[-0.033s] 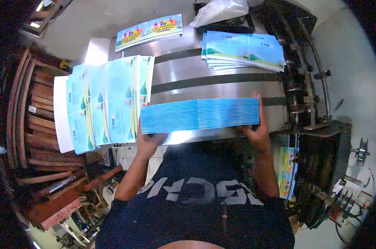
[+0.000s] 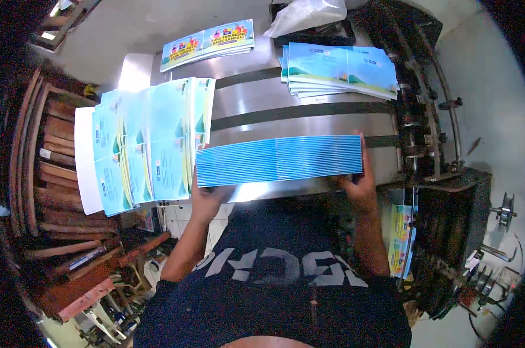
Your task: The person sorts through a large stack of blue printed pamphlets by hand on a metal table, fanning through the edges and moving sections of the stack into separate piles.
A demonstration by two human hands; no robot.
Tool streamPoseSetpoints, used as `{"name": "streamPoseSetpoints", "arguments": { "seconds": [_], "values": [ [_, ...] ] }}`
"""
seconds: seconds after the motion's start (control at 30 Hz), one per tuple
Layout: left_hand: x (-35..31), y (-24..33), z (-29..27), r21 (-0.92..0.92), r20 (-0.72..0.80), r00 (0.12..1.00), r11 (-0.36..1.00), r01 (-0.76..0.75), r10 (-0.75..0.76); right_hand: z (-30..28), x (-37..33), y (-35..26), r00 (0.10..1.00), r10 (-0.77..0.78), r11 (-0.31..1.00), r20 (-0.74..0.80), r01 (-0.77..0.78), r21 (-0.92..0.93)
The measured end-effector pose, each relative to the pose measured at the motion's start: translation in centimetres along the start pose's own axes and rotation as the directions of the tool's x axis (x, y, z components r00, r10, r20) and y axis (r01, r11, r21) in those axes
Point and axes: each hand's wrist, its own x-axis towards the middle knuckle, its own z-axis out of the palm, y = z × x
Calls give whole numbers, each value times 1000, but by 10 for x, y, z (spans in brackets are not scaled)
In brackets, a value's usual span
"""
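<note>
A thick stack of blue-edged booklets (image 2: 279, 160) is held on its edge between my two hands, with its many thin layers facing me. My left hand (image 2: 207, 200) closes on the stack's left end, its fingers partly hidden behind it. At the opposite end, my right hand (image 2: 359, 187) grips with the thumb low and the fingers along the side. Just left of the stack, overlapping piles of light-blue printed booklets (image 2: 171, 139) fan across the metal table. Another pile of blue booklets (image 2: 338, 66) lies at the far right, and colourful printed covers (image 2: 209, 43) lie at the far left.
The metal table (image 2: 245, 95) has dark strips across it. Along its right side runs a dark machine with rollers and rods (image 2: 414, 124). Crumpled clear plastic (image 2: 309, 16) lies at the back. Wooden boards (image 2: 59, 156) are stacked left of the table. A printed sheet (image 2: 400, 240) hangs lower right.
The stack's upper edge has tilted very slightly. Both hands keep their grip at its ends, and the other piles are unmoved.
</note>
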Motion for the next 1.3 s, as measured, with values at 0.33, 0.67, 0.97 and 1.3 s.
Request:
{"name": "streamPoseSetpoints", "arguments": {
  "seconds": [0.33,0.67,0.97,1.3],
  "values": [
    [9,23,-1,55,70,993,994,-98,94,-1,-6,-6,999,20,985,48,-28,168],
    [17,12,-9,355,159,970,906,-230,183,0,45,-75,908,-275,556,315,418,-719],
    [16,11,-9,346,199,946,885,-313,257,4,54,-69,863,-243,448,442,505,-738],
    [17,7,-8,330,154,960,903,-273,234,8,47,-89,840,109,441,531,438,-783]
  ]
}}
